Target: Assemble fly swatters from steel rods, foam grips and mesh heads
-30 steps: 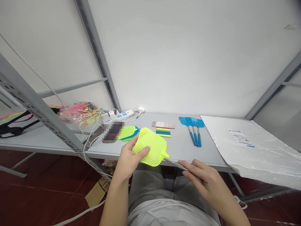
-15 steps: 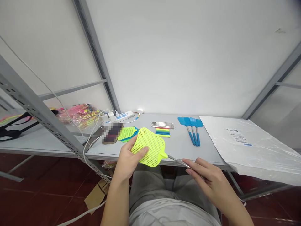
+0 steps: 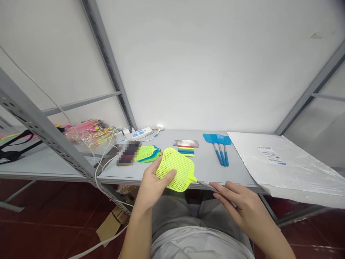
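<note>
Yellow swatter head point(image 3: 179, 169) up now, crossing the near edge of the surface point(image 3: 207, 171) in view, the left hand point(image 3: 153, 185) gripping its left side, thumb on top! Metal rod point(image 3: 206, 185) meets the neck, the right hand point(image 3: 239, 201) pinching it. Room rightward to the blue swatters point(image 3: 220, 139); stacked swatter heads point(image 3: 146, 153) close left.

White power strip point(image 3: 143, 133) near grey post point(image 3: 114, 73)

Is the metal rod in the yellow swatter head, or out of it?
Apparently in: the metal rod meets the neck of the yellow swatter head with no visible gap. How deep, I cannot tell.
</note>
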